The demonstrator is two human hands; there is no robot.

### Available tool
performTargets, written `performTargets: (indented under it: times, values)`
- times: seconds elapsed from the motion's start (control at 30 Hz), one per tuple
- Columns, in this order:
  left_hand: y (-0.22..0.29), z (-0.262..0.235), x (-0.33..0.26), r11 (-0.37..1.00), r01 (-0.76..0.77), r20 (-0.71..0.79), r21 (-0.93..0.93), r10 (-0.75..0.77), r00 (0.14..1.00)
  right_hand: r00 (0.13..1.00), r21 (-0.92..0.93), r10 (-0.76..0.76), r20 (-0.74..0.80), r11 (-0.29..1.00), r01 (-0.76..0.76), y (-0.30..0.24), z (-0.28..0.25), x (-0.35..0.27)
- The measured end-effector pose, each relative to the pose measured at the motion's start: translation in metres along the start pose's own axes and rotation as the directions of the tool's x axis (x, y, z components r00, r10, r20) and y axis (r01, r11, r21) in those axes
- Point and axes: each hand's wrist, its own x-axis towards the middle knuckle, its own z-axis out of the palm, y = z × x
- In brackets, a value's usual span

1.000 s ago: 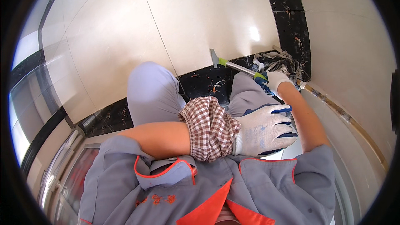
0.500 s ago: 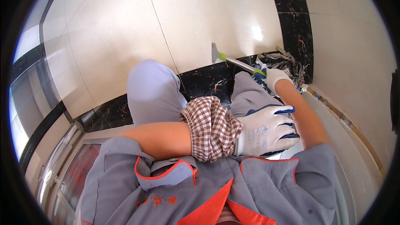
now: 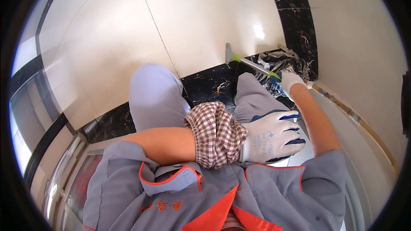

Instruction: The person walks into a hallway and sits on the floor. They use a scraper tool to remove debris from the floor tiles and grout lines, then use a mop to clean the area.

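My right hand (image 3: 290, 81), in a white and blue glove, is shut on the handle of a scraper (image 3: 245, 60) with a metal shaft and green collars. Its blade (image 3: 228, 52) rests on the cream floor tile beside the black marble strip (image 3: 214, 83). My left hand (image 3: 273, 137), gloved the same way with a checked cuff (image 3: 216, 134), lies flat across my right thigh with fingers spread and holds nothing. My knees in grey trousers (image 3: 156, 96) are bent over the floor.
A crumpled grey rag and debris (image 3: 284, 62) lie by the scraper at the corner. A cream wall with a brown edge strip (image 3: 355, 119) runs along the right. A metal threshold and glass panel (image 3: 64, 175) sit at the lower left.
The scraper blade has slid a little along the tile edge; my right hand shifted slightly with it. My left hand stays on the thigh.
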Motion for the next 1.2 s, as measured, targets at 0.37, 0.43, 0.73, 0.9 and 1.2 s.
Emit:
performTargets:
  times: [0.37, 0.43, 0.73, 0.9, 1.2]
  values:
    - [0.019, 0.024, 0.004, 0.988, -0.081, -0.018, -0.128, 0.079, 0.997, 0.913, 0.615, -0.075, -0.401, 0.716, 0.330, 0.013, 0.102, -0.057]
    - [0.022, 0.032, 0.000, 0.990, -0.080, 0.004, -0.114, 0.081, 0.997, 0.952, 0.520, -0.079, -0.296, 0.823, 0.230, 0.014, 0.100, -0.065]
    - [0.016, 0.019, -0.010, 0.996, -0.066, 0.042, -0.061, 0.069, 0.997, 0.999, 0.331, 0.042, -0.034, 0.943, -0.028, 0.002, 0.124, -0.066]
    - [0.009, 0.013, -0.008, 0.998, -0.022, 0.082, -0.057, 0.027, 0.996, 0.999, 0.277, -0.023, -0.044, 0.960, 0.034, -0.001, 0.104, -0.042]
    - [-0.001, 0.008, -0.006, 0.998, -0.053, -0.025, -0.039, 0.052, 0.998, 0.892, 0.212, -0.211, -0.400, 0.926, 0.313, -0.058, 0.010, -0.010]
